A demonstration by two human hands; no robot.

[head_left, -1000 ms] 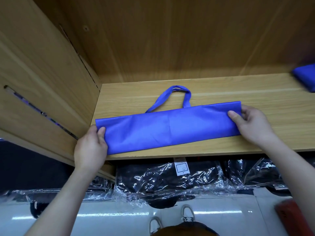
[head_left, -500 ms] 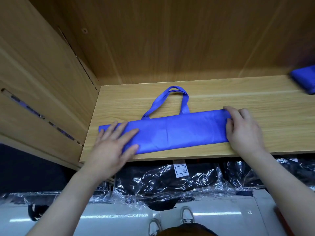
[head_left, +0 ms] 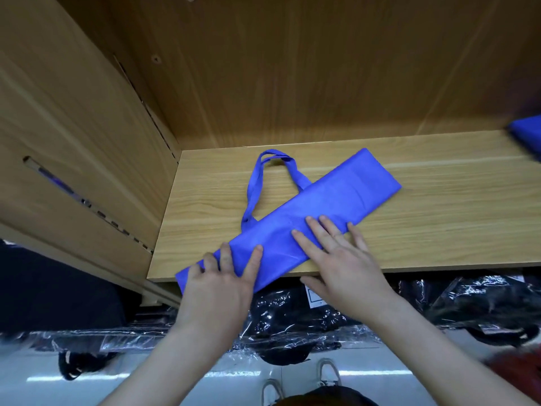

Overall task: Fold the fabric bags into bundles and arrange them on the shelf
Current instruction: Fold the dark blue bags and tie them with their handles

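A blue fabric bag (head_left: 330, 200), folded into a long narrow strip, lies diagonally on the wooden shelf (head_left: 439, 218). Its near left end hangs over the shelf's front edge. Its handles (head_left: 257, 186) loop out toward the back left. My left hand (head_left: 219, 282) rests on that near end, fingers spread on the fabric. My right hand (head_left: 339, 259) presses flat on the strip's middle, fingers straight, thumb below the shelf edge. A second blue bag bundle (head_left: 527, 136) sits at the shelf's far right edge, partly cut off.
The shelf's side wall (head_left: 87, 142) rises on the left and the back panel (head_left: 292, 68) stands behind. Black items in clear plastic wrap (head_left: 292, 312) fill the space under the shelf. My shoes (head_left: 328, 373) show on the white floor.
The strip has turned from level to diagonal, its right end swung toward the back. My right hand moved from the right end to the middle. My left hand slid to the near end.
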